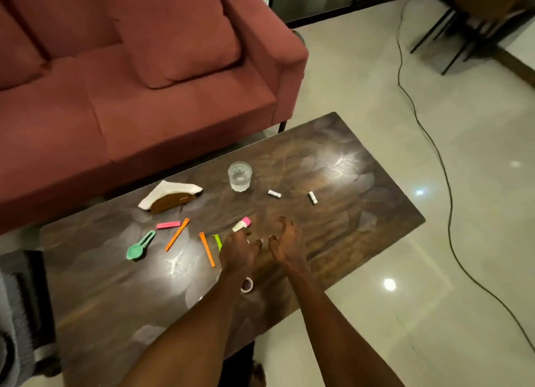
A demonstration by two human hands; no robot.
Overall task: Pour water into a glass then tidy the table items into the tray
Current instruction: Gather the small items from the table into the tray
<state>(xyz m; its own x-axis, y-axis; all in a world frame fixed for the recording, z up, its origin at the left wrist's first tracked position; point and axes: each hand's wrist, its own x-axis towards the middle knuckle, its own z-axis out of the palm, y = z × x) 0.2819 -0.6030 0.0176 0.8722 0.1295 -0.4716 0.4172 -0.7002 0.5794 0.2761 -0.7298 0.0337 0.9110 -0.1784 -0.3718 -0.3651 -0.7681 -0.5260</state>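
Left hand (238,249) and right hand (285,243) side by side over tabletop (362,212), fingers loosely curled, empty, glass (239,176) beyond them, clips (177,234) left of left hand

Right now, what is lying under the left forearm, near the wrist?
A small roll of tape lies on the table, partly showing beside the left forearm. Its other part is covered by the arm.

Was a home living room: red fabric sofa (139,76) with cushions sat along the far edge of a low wooden coffee table (333,212), glossy tiled floor (376,97) around.
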